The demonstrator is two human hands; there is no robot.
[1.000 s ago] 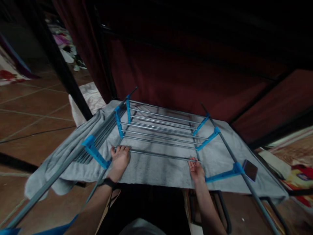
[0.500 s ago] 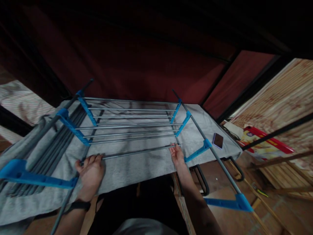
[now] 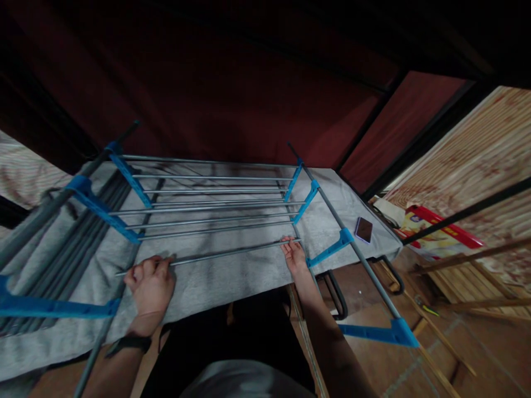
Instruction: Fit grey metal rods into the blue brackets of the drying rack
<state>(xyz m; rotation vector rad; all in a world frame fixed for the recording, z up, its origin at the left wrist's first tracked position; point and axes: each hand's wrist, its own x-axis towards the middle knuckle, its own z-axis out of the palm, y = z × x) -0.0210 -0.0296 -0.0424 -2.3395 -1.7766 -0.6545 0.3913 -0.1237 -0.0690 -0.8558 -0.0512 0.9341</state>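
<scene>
A thin grey metal rod (image 3: 228,253) lies across the front of a partly built rack, low over the cloth. My left hand (image 3: 151,282) is closed around it near its left end, whose tip pokes out past the fingers. Near the rod's right end, my right hand (image 3: 293,255) grips it with palm turned up. The rack has blue plastic brackets (image 3: 326,255) fixed on long grey tubes (image 3: 332,207) at both sides. Farther back, several thin rods (image 3: 215,221) span between the left and right brackets. A front left bracket (image 3: 53,305) has no rod in it.
A grey cloth (image 3: 232,282) covers the table. Several loose grey tubes (image 3: 78,249) lie at the left. A phone (image 3: 364,230) rests at the right edge. Beyond stand a red and yellow package (image 3: 435,232) and wooden slats (image 3: 481,287) at floor level.
The view has shifted slightly, so the rack appears a little lower left to higher up. Both hands keep hold of the rod; its left tip now shows beyond my left hand.
</scene>
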